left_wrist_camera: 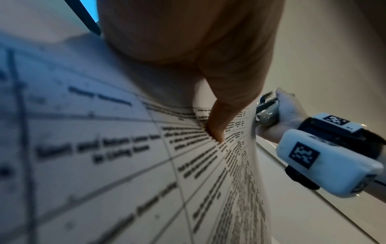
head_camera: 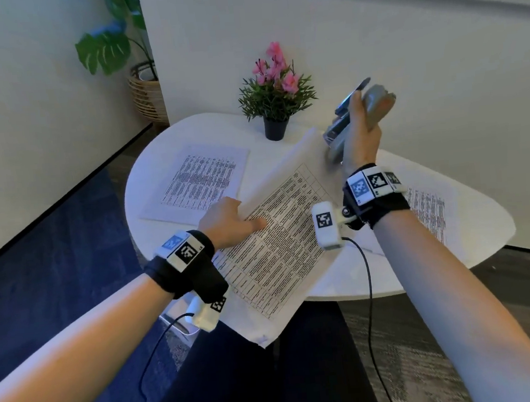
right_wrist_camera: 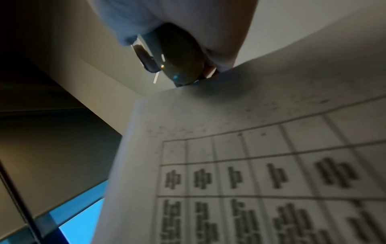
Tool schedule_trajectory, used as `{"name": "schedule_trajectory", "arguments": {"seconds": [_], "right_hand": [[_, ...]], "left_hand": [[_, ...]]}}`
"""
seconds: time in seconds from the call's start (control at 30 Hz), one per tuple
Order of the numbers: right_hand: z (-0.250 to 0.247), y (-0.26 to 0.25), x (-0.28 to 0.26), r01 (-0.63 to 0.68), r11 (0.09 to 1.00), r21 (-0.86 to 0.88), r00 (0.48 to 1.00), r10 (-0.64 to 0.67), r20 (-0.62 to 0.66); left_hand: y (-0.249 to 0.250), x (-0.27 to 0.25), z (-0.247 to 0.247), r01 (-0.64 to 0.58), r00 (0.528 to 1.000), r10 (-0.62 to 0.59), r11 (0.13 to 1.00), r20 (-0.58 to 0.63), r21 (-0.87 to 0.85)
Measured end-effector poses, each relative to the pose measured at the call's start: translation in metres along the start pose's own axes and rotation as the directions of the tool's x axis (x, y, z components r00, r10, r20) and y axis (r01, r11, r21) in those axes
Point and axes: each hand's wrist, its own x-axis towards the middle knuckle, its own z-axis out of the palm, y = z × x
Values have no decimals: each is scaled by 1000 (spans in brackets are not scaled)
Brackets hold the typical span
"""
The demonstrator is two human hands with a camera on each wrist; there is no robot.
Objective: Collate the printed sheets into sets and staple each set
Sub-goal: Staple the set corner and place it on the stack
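My left hand [head_camera: 238, 220] pinches a set of printed table sheets [head_camera: 281, 250], thumb [left_wrist_camera: 217, 132] on top and the other fingers hidden beneath. The set is raised off the white table [head_camera: 353, 276] and its near corner hangs past the front edge. My right hand [head_camera: 361, 128] grips a grey stapler [head_camera: 336, 132] at the set's far corner. The right wrist view shows the stapler's nose [right_wrist_camera: 179, 66] at the paper's edge [right_wrist_camera: 208, 92]. I cannot tell whether the corner sits inside the mouth.
One stack of printed sheets [head_camera: 198, 181] lies at the table's left, another [head_camera: 428, 212] at the right behind my right wrist. A potted pink flower [head_camera: 276, 103] stands at the back edge. A basket planter [head_camera: 148, 95] sits on the floor by the wall.
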Motion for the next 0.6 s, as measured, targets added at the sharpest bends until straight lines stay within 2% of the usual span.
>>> {"name": "schedule_trajectory", "arguments": {"seconds": [0.1, 0.27, 0.4, 0.53, 0.6], "right_hand": [[4, -2, -2, -20, 992, 128, 999, 15, 44], [9, 0, -5, -56, 993, 104, 995, 47, 84], [11, 2, -4, -84, 992, 90, 996, 81, 32], [12, 8, -1, -32, 999, 27, 996, 34, -80], [12, 11, 0, -45, 999, -2, 996, 45, -75]], "left_hand": [[2, -2, 1, -14, 1000, 14, 1000, 4, 22], [6, -3, 2, -31, 999, 31, 999, 9, 42], [4, -4, 5, -38, 999, 37, 998, 28, 49], [3, -2, 8, -51, 998, 49, 995, 26, 89], [1, -1, 10, -43, 999, 40, 995, 36, 89]]}}
